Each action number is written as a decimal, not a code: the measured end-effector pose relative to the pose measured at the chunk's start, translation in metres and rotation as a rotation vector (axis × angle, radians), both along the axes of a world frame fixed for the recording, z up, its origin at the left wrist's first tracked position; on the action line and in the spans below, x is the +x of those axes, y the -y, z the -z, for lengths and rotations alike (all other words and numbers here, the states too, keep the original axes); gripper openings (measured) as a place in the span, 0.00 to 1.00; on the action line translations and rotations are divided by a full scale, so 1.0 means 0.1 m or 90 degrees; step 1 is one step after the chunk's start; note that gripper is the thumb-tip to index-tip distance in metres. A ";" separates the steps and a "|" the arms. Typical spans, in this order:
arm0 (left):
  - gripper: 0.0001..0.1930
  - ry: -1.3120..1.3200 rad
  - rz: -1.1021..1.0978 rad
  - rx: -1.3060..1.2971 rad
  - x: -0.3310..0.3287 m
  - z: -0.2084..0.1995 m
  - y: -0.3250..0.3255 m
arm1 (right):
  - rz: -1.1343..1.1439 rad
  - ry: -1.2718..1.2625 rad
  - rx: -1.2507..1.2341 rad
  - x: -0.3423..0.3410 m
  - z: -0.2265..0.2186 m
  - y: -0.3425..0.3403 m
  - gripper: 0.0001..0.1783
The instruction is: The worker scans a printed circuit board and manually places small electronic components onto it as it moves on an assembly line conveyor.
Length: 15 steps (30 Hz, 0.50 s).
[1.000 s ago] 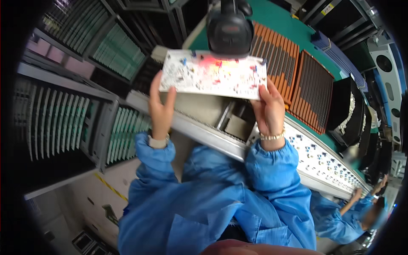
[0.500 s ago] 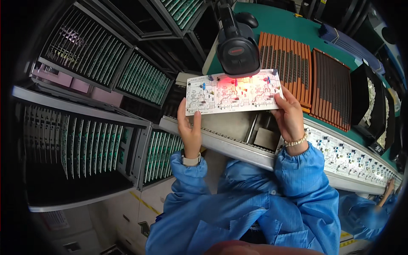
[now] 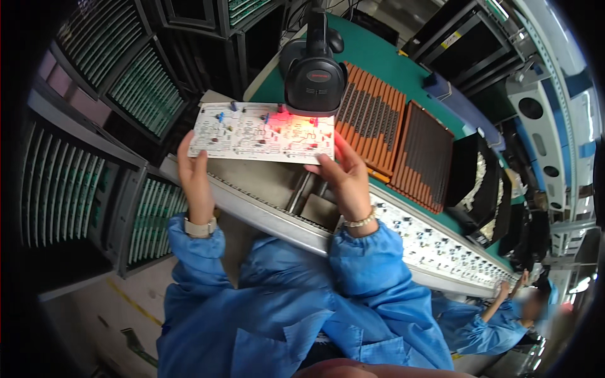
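Observation:
Between both hands I hold a white printed circuit board (image 3: 242, 142) with small blue and dark components, tilted slightly. My left hand (image 3: 196, 179) pinches its left end, thumb at the lower edge. My right hand (image 3: 348, 179) grips the lower right corner, its thumb on the face and fingers behind. Just above the board's right part stands a black barcode scanner (image 3: 316, 82) on a stand. Its red light falls on the right half of the board.
Below the board runs a metal conveyor rail (image 3: 252, 205) carrying white boards (image 3: 435, 246) to the right. Orange-brown component strips (image 3: 372, 116) lie on the green table (image 3: 372, 41). Black racks of boards (image 3: 69, 189) stand left. Another person (image 3: 485, 321) works at the far right.
The board has moved left relative to the scanner, so the red light has passed from its middle to its right part. My view has turned right; both hands keep their hold.

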<state>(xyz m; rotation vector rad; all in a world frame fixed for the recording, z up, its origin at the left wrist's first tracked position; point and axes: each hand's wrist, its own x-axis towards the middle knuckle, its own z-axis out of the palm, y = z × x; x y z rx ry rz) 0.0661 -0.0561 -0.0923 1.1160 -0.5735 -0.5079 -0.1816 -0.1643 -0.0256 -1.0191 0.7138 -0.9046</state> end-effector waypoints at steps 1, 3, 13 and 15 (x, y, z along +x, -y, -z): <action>0.24 -0.015 0.000 -0.005 0.03 0.00 0.02 | -0.005 0.024 0.005 0.02 0.01 0.00 0.31; 0.24 -0.025 -0.003 0.004 0.05 -0.03 0.07 | -0.007 0.045 0.023 0.05 0.02 0.02 0.31; 0.25 -0.016 0.047 0.049 0.14 0.01 0.20 | -0.032 0.135 -0.020 0.11 0.10 0.15 0.30; 0.25 -0.024 0.048 0.049 0.16 0.04 0.20 | -0.037 0.133 -0.020 0.13 0.11 0.16 0.30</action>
